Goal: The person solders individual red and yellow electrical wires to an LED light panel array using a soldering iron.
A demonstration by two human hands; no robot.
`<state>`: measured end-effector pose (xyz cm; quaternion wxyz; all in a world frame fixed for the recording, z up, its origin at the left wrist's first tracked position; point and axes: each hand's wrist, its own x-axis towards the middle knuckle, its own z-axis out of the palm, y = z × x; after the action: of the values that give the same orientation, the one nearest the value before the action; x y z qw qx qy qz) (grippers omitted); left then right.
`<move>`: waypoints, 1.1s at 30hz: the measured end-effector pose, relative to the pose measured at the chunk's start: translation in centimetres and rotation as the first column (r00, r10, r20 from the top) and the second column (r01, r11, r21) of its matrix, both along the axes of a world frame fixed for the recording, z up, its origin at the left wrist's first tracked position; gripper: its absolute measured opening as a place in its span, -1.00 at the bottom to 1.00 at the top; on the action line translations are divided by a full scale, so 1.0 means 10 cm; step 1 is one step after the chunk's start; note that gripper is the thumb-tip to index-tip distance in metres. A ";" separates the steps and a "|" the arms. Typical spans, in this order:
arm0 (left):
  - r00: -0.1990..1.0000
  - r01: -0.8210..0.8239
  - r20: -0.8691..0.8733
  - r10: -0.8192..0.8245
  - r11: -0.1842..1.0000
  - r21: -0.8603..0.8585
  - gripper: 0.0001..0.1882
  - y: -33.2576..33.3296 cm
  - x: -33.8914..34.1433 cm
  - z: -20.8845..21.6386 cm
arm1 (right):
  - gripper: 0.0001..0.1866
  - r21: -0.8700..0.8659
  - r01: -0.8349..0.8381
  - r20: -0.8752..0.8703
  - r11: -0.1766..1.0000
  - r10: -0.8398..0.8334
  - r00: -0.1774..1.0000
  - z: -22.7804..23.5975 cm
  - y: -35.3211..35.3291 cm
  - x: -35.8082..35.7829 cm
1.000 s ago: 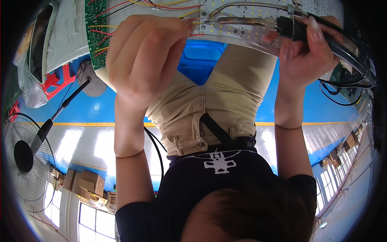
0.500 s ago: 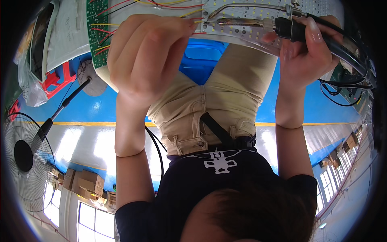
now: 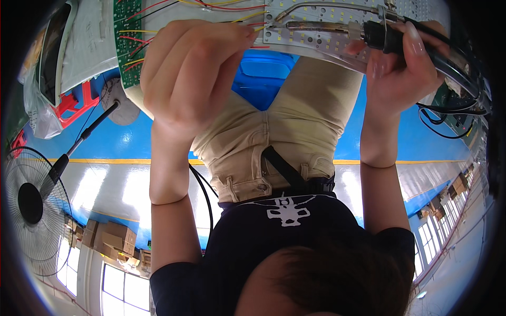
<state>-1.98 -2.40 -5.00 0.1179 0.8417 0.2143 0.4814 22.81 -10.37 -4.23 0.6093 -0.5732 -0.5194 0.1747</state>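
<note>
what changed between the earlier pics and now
Only slight shifts: since the first picture, the white board, green board, left hand and the soldering iron in the right hand have edged right. Nothing was taken hold of or let go. The left hand stays at the yellow wire; the fan is unmoved.

- We see the circuit strip (image 3: 127, 73) left of the LED panel (image 3: 327, 15), wires (image 3: 138, 31) between them.
- Our left hand (image 3: 191, 73) sits between the two.
- The soldering iron (image 3: 377, 36) is over the panel.
- A fan (image 3: 30, 203) stands far left.
</note>
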 end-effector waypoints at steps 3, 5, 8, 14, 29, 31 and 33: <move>0.992 0.000 -0.128 -0.004 1.000 -0.026 -0.68 -0.03 -0.08 0.06 | -0.76 0.020 -0.002 0.069 1.000 0.000 0.998 -0.03 0.02 -0.02; 0.995 -0.017 -0.098 0.016 1.000 -0.012 -0.68 -0.05 -0.07 0.06 | -0.77 0.031 0.003 0.123 1.000 -0.007 0.992 -0.02 0.03 -0.01; 0.999 -0.005 -0.044 0.002 0.997 -0.071 -0.68 -0.07 -0.04 0.05 | -0.78 0.045 0.020 0.217 0.999 -0.029 0.976 0.01 0.03 0.01; 1.000 -0.015 0.021 0.015 1.000 0.005 -0.69 -0.03 -0.03 -0.05 | -0.81 0.084 0.007 0.353 0.996 -0.037 0.935 -0.02 0.09 -0.03; 0.995 -0.035 -0.095 0.034 0.999 -0.012 -0.67 -0.06 -0.03 0.02 | -0.86 0.083 0.019 0.596 0.996 -0.065 0.800 0.06 0.09 0.12; 0.998 -0.038 -0.042 0.038 0.999 0.003 -0.69 -0.04 0.00 -0.03 | -0.87 0.072 0.020 0.616 0.997 -0.060 0.785 0.07 0.08 0.14; 0.999 -0.041 0.012 0.041 0.999 0.017 -0.70 -0.03 0.02 -0.05 | -0.88 0.061 0.023 0.635 0.998 -0.056 0.770 0.07 0.07 0.16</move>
<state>-1.81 -2.71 -5.46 0.1022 0.8354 0.2268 0.4902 24.42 -9.67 -3.56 0.4151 -0.5941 -0.6868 -0.0553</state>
